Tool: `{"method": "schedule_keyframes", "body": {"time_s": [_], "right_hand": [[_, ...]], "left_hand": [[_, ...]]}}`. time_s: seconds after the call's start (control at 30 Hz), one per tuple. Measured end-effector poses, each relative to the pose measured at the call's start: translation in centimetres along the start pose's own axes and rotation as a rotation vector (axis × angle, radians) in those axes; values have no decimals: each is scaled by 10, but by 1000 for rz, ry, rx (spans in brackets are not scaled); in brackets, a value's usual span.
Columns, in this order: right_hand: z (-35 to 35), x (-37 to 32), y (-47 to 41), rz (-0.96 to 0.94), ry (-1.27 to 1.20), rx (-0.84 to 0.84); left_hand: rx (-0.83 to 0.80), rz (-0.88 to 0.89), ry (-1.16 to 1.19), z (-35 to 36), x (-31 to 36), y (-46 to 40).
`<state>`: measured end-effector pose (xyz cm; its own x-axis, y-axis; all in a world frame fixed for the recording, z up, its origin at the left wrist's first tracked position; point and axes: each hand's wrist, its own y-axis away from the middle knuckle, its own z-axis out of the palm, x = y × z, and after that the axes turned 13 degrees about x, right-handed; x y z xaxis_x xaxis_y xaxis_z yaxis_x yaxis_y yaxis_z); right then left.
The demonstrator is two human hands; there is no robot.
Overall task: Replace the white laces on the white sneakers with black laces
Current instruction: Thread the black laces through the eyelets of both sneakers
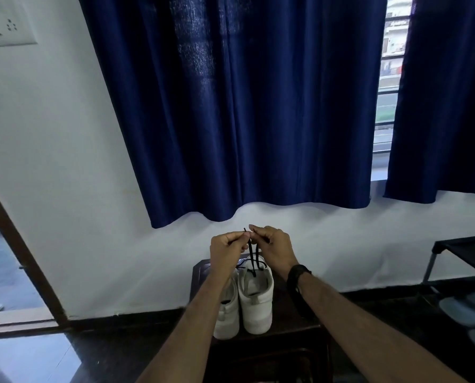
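Two white sneakers stand side by side on a small dark table (291, 335), heels toward me. The right sneaker (256, 299) has a black lace (252, 258) threaded through its upper eyelets, and both lace ends rise straight up from it. My left hand (228, 251) pinches one lace end above the shoe. My right hand (272, 248) pinches the other end close beside it. The left sneaker (226, 313) is partly hidden behind my left forearm. No white laces are visible.
A white wall with dark blue curtains (244, 120) rises behind the table. A black shoe rack (462, 261) with grey footwear beneath it stands at the right. An open doorway with a brown frame (23, 258) is at the left. The floor is dark and glossy.
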<state>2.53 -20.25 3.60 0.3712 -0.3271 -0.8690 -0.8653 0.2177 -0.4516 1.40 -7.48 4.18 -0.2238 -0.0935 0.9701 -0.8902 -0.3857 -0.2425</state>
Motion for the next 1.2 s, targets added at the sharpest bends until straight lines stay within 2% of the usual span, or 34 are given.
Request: {"method": "schedule_keyframes", "body": {"time_s": [0.23,0.33,0.8,1.2], "right_hand": [[-6,-4,5,253,-195,101],[-8,-7,7,284,-258,108],[-2,2,12,182,-114,123],[-1,5,18,4,-32,76]], "left_hand": [[68,-41,51,-3,-2,5],[60,-50,30,-2,-4,5],[53,-43,52,2,-5,12],[75,-108,116,2,-9,13]]}}
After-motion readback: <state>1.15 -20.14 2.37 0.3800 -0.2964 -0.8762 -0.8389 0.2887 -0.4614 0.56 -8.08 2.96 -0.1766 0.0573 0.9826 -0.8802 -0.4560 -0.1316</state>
